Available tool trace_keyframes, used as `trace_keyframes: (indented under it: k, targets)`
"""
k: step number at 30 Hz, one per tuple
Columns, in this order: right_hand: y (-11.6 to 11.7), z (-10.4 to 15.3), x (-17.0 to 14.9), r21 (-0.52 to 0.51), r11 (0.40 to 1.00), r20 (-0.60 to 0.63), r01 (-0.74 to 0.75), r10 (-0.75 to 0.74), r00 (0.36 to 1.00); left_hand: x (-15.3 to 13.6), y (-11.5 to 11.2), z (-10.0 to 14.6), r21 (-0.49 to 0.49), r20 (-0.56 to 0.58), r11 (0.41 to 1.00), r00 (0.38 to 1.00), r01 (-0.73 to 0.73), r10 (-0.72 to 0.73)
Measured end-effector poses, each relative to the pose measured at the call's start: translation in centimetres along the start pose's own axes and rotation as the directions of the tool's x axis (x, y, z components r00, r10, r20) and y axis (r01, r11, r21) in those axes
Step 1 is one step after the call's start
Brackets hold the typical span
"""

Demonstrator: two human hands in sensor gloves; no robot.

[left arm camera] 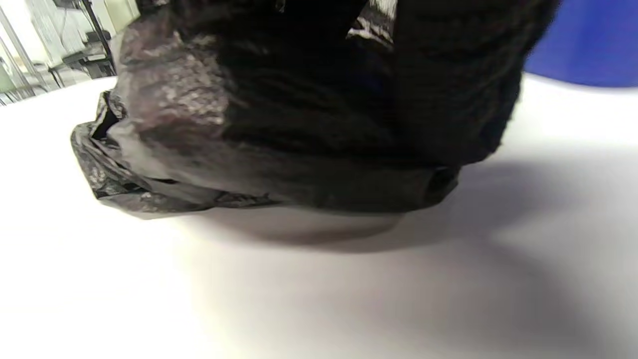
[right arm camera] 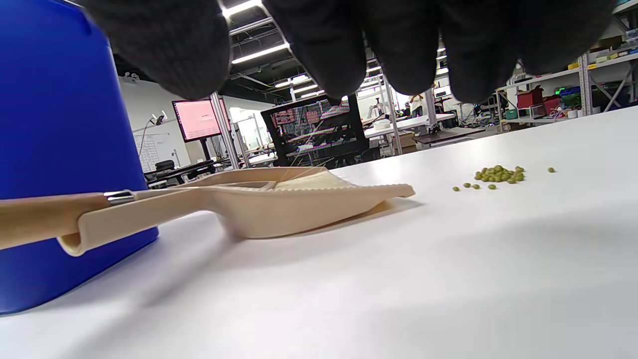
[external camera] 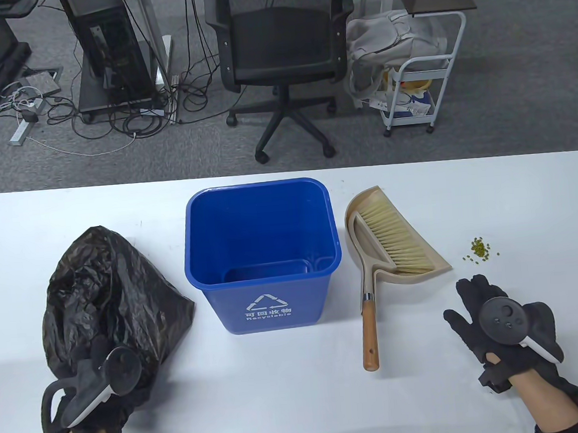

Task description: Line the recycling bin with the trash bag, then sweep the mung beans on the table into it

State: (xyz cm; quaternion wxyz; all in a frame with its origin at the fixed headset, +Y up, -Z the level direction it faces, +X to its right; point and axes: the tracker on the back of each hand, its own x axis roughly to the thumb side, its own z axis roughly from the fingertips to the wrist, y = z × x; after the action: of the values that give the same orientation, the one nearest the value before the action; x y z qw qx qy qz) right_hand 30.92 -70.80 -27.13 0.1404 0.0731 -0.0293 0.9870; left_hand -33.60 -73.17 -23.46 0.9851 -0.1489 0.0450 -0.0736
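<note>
A blue recycling bin [external camera: 264, 288] stands unlined at the table's middle. To its left lies a crumpled black trash bag [external camera: 104, 281]; my left hand [external camera: 99, 352] grips its near edge. In the left wrist view that edge of the bag [left arm camera: 164, 99] is held just off the table. A beige dustpan [external camera: 440, 264] with a wooden-handled brush [external camera: 369, 330] laid in it sits right of the bin. A small heap of green mung beans [external camera: 479, 249] lies further right. My right hand [external camera: 470, 297] hovers open just in front of the beans [right arm camera: 498, 174], holding nothing.
The white table [external camera: 283, 402] ends at a far edge behind the bin. Beyond it on the floor are an office chair [external camera: 281, 52], a white trolley [external camera: 424, 91] and cables. In the right wrist view the dustpan [right arm camera: 279, 209] lies beside the bin [right arm camera: 60, 124].
</note>
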Motion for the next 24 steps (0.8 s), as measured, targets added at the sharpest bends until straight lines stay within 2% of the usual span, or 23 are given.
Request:
trace_keyframes:
  k: [4, 10, 19, 24]
  targets:
    - [0.0, 0.0, 0.2, -0.003, 1.000, 0.006, -0.003, 0.003, 1.000, 0.0, -0.2, -0.6, 0.069, -0.023, 0.997, 1.000, 0.016, -0.014]
    - [0.0, 0.1, 0.0, -0.007, 1.000, 0.008, 0.008, -0.008, 1.000, 0.5, 1.3, 0.2, 0.146, 0.039, 0.981, 0.991, -0.129, 0.125]
    - [-0.4, 0.1, 0.4, -0.018, 1.000, 0.032, 0.020, -0.019, 0.999, 5.2, 4.4, 3.4, 0.204, 0.178, 0.973, 0.982, -0.104, 0.068]
    - [-1.3, 0.4, 1.7, -0.047, 0.998, 0.071, 0.041, -0.037, 0.997, 7.8, 5.2, 4.6, 0.211, 0.257, 0.971, 0.965, -0.109, 0.053]
